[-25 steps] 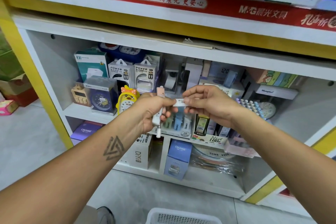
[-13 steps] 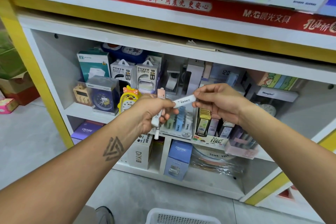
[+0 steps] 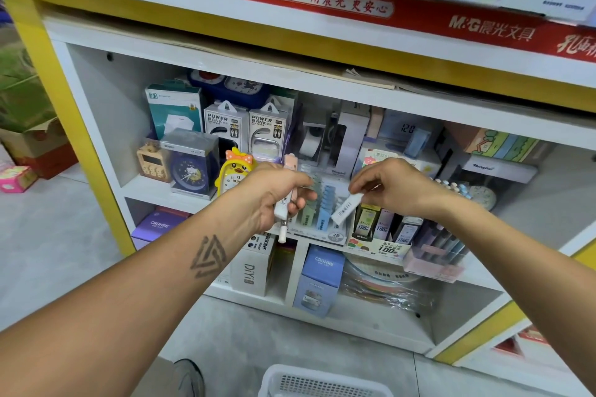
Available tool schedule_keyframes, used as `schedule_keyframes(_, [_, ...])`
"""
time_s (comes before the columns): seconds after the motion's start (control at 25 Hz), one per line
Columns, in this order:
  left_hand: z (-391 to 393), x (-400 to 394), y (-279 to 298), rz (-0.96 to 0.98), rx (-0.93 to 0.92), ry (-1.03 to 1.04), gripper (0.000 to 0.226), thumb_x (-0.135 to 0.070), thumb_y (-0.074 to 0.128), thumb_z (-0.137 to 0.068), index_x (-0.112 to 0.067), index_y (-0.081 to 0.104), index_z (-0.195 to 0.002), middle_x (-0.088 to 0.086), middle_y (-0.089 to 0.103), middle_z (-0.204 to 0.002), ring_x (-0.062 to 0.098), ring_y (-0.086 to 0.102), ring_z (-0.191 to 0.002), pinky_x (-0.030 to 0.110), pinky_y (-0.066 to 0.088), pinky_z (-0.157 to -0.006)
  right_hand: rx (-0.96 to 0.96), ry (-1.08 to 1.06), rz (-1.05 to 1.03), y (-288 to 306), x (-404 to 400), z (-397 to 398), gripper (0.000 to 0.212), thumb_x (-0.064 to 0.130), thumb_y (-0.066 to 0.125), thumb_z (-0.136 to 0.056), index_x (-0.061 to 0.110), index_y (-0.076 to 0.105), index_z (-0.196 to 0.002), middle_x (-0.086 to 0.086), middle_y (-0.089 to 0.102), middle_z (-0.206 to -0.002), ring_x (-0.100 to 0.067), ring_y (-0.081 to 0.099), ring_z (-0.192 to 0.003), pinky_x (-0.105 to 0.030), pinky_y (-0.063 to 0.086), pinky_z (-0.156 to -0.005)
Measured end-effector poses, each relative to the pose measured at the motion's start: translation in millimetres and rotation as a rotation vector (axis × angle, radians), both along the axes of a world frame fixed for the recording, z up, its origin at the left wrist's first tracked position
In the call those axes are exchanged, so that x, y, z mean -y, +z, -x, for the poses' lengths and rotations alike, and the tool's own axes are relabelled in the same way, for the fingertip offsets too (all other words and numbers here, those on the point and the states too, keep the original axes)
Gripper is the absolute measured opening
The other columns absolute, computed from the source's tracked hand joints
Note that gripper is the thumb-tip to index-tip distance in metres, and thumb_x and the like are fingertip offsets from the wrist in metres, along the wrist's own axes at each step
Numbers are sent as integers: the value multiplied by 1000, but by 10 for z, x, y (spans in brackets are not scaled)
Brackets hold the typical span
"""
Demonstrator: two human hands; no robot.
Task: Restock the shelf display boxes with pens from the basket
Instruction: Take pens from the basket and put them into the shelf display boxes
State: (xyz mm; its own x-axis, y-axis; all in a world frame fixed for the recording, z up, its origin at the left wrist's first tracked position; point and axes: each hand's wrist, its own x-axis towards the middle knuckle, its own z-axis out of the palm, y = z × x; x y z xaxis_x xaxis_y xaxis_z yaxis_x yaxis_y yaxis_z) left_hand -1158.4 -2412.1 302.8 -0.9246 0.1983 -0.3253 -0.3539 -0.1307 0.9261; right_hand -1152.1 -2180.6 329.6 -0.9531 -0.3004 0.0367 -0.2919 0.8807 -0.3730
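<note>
My left hand [image 3: 277,193] grips a pink-and-white pen [image 3: 284,203] held nearly upright in front of the middle shelf. My right hand [image 3: 396,184] pinches a short white stick with a barcode [image 3: 345,208], tilted with its lower end down-left over a display box of green and blue sticks [image 3: 317,213]. To its right stand a display box of lead refills [image 3: 380,235] and a pink display box of pens [image 3: 435,255]. The white basket [image 3: 322,382] shows only its rim at the bottom edge, on the floor.
The shelf holds power bank boxes [image 3: 245,129], clocks [image 3: 190,167], a yellow duck clock [image 3: 235,171] and tape dispensers [image 3: 338,138] behind my hands. Boxes [image 3: 319,277] fill the lower shelf. A yellow frame post [image 3: 64,106] stands left, cardboard boxes [image 3: 32,145] on the floor beyond.
My right hand has drawn the white stick away from my left hand and lowered it toward the display box, tipping it downward. My left hand has kept its pen in place.
</note>
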Motion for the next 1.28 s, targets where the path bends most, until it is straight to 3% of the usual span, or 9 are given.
schedule_keyframes(0.08, [-1, -1, 0, 8, 1, -14, 23, 2, 64, -88, 2, 54, -108, 21, 67, -72, 15, 47, -37, 16, 32, -35, -28, 18, -105, -9, 17, 10, 10, 18, 73, -90, 21, 77, -99, 8, 72, -97, -3, 66, -88, -15, 50, -77])
schedule_keyframes(0.16, [-17, -1, 5, 21, 4, -31, 15, -1, 67, -87, 0, 57, -98, 15, 64, -63, 14, 46, -38, 16, 31, -35, -73, 45, -211, -42, 81, 22, 9, 26, 69, -94, 19, 75, -93, 8, 71, -86, -5, 64, -79, -17, 45, -68])
schedule_keyframes(0.28, [-43, 2, 13, 10, 49, -70, 15, -9, 69, -88, -8, 57, -80, 6, 54, -53, 12, 44, -38, 14, 30, -34, -104, 55, -368, -184, 198, 36, 15, 22, 59, -98, 12, 68, -90, -2, 64, -84, -23, 62, -80, -30, 47, -73])
schedule_keyframes(0.4, [-58, 36, 28, -50, 179, -129, 19, -16, 60, -91, -12, 52, -74, 3, 52, -53, 11, 44, -38, 14, 29, -33, -69, 60, -460, -297, 291, -1, 13, 18, 55, -98, 12, 66, -94, -7, 63, -93, -27, 61, -84, -41, 55, -77])
schedule_keyframes(0.68, [-64, 77, 52, -121, 248, -142, 21, -16, 48, -94, -10, 51, -74, 4, 51, -56, 12, 44, -40, 15, 29, -33, -84, 33, -450, -226, 329, -38, 17, 15, 55, -96, 13, 64, -82, -6, 64, -85, -27, 61, -80, -39, 55, -75])
schedule_keyframes(0.88, [-74, 54, 63, -70, 200, -157, 17, -9, 50, -95, -10, 52, -79, 4, 53, -56, 11, 47, -40, 16, 31, -32, -273, -136, -116, 36, 160, 126, 15, 13, 60, -92, 15, 75, -90, -1, 74, -89, -21, 67, -85, -36, 57, -81])
schedule_keyframes(1.0, [-75, 40, 65, -64, 198, -139, 13, -8, 50, -96, -10, 51, -83, 6, 54, -57, 12, 47, -41, 16, 31, -32, -370, -155, -231, -13, 133, 254, 15, 11, 59, -92, 17, 73, -91, -5, 73, -91, -28, 65, -85, -37, 55, -76])
schedule_keyframes(1.12, [-69, 20, 61, -60, 192, -132, 9, -8, 50, -97, -9, 50, -88, 7, 55, -58, 13, 47, -42, 16, 31, -32, -289, -107, -406, -241, 180, 330, 12, 14, 59, -93, 18, 71, -92, -6, 71, -94, -30, 62, -85, -32, 46, -69])
schedule_keyframes(1.28, [-76, 12, 58, -66, 185, -147, 7, -9, 50, -98, -8, 51, -92, 7, 55, -59, 12, 47, -42, 15, 31, -32, -292, -72, -462, -374, 233, 382, 8, 22, 65, -94, 20, 71, -97, -2, 72, -98, -28, 63, -92, -32, 47, -71])
